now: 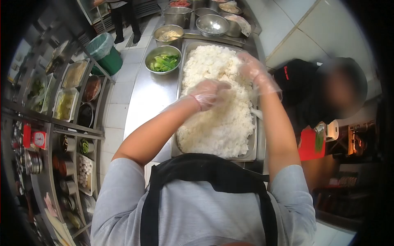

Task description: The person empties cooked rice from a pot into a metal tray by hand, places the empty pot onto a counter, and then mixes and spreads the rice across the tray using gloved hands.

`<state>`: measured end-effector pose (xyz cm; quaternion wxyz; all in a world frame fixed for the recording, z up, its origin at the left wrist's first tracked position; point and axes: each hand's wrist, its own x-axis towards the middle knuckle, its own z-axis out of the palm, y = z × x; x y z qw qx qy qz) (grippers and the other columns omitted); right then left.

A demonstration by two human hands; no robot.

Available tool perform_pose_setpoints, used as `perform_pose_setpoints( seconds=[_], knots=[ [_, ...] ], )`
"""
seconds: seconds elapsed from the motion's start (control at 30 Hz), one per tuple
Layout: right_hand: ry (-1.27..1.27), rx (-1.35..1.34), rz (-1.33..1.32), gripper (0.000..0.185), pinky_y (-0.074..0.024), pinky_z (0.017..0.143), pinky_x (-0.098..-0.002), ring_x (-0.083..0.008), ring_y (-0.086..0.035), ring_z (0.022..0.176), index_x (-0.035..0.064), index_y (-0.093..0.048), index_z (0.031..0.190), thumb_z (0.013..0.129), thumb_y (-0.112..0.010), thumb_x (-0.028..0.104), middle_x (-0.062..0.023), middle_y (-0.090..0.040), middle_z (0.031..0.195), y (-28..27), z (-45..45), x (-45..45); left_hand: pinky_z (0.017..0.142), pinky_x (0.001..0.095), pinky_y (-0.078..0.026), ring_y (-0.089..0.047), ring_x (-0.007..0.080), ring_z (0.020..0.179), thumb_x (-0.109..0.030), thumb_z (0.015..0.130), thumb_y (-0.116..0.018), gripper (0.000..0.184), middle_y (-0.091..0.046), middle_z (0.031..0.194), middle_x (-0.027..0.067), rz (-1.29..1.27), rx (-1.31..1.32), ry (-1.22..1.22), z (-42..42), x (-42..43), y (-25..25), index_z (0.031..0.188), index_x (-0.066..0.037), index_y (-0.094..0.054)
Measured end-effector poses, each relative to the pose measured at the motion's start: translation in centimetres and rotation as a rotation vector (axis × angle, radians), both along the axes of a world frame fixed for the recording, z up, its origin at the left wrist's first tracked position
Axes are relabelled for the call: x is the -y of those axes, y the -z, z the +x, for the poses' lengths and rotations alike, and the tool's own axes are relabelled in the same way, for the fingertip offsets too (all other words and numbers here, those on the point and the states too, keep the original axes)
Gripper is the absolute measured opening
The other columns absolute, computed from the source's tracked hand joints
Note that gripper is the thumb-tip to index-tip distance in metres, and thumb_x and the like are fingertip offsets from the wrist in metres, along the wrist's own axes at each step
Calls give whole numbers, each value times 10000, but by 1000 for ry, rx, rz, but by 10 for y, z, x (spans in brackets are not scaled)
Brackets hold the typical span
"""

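White cooked rice [215, 131] fills a large rectangular metal tray [179, 80] in front of me. My left hand [207, 93], in a clear plastic glove, is over the middle of the rice with its fingers apart and pointing right. Nothing shows in its grip. At the tray's upper right edge is my right hand [252, 69], also gloved, close to the rice. Motion smears its fingers, so I cannot make out how they are set. A white handle-like piece [256, 112] sticks out at the tray's right side.
Left of the tray stand a bowl of green vegetables [165, 60] and a bowl of chopped food [168, 35]. A steel bowl [212, 25] is beyond it. A person in black [301, 88] is at the right. Shelves [74, 129] and a green bin [107, 59] are at the left.
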<state>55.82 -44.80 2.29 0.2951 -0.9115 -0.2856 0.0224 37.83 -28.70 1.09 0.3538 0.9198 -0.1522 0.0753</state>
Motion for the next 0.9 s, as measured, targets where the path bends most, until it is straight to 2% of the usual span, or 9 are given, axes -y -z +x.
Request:
perform_pose_setpoints(
  seconds=[0.13, 0.23, 0.27, 0.37, 0.5, 0.6, 0.7, 0.73, 0.9],
  knots=[
    [-151, 472, 44, 279, -473, 806, -352, -277, -591, 913, 73, -667, 983, 708, -641, 116, -153, -635, 979, 32, -8, -12, 892, 351, -446, -536, 282, 1089, -193, 754, -634, 293, -582, 1162, 60, 189, 22, -183, 19, -10, -22, 1046, -175, -622],
    [-179, 404, -217, 202, -472, 794, -400, -325, -591, 866, 102, -695, 886, 711, -606, 149, -141, -639, 891, 45, 1, -34, 893, 365, -443, -531, 290, 1075, -220, 758, -620, 273, -590, 1131, 52, 477, 253, -197, 58, -2, 11, 1029, -185, -627],
    [-160, 337, -83, 166, -475, 798, -403, -330, -593, 881, 113, -699, 846, 726, -587, 131, -150, -639, 886, 56, 8, -32, 905, 372, -435, -521, 286, 1086, -229, 752, -612, 294, -582, 1140, 47, 393, 199, -168, 68, -6, 13, 1043, -190, -624],
    [-87, 426, -266, 160, -475, 799, -409, -325, -597, 883, 124, -705, 820, 735, -570, 114, -145, -641, 883, 75, 35, -26, 929, 376, -424, -513, 281, 1109, -206, 726, -616, 350, -569, 1158, 49, 499, -12, -129, 116, -32, 31, 1076, -201, -609],
    [-95, 311, -284, 218, -471, 844, -384, -305, -599, 941, 120, -702, 895, 743, -551, 85, -160, -639, 944, 101, 69, -23, 930, 382, -421, -502, 285, 1118, -177, 705, -606, 419, -558, 1157, 67, 339, -24, -191, 140, -59, 47, 1121, -213, -589],
    [-34, 310, -19, 253, -462, 838, -403, -325, -604, 920, 81, -673, 934, 738, -524, 27, -172, -637, 934, 109, 73, -22, 961, 390, -394, -466, 316, 1154, -183, 721, -584, 480, -522, 1205, 113, 349, -95, -267, 157, -66, 65, 1198, -220, -541],
    [-198, 395, -364, 348, -468, 840, -387, -319, -604, 946, 100, -626, 1069, 754, -497, 31, -164, -637, 983, 107, 84, -17, 1000, 400, -354, -414, 353, 1207, -197, 757, -545, 528, -472, 1257, 176, 432, 76, -287, 175, -70, 113, 1279, -206, -466],
    [-193, 183, -448, 363, -462, 863, -361, -309, -590, 990, 112, -568, 1172, 814, -513, 134, -139, -624, 1064, 102, 96, -17, 1009, 405, -341, -399, 364, 1218, -200, 768, -530, 539, -461, 1260, 196, 451, 132, -352, 177, -68, 130, 1299, -191, -441],
    [-55, 137, -213, 403, -411, 931, -386, -286, -506, 1107, 162, -578, 1178, 817, -583, 341, -149, -558, 1160, 80, 0, -17, 859, 436, -445, -548, 368, 1014, -214, 805, -471, 445, -523, 1128, 214, 330, -189, -303, 78, -42, 31, 1228, -80, -461]
  ],
)
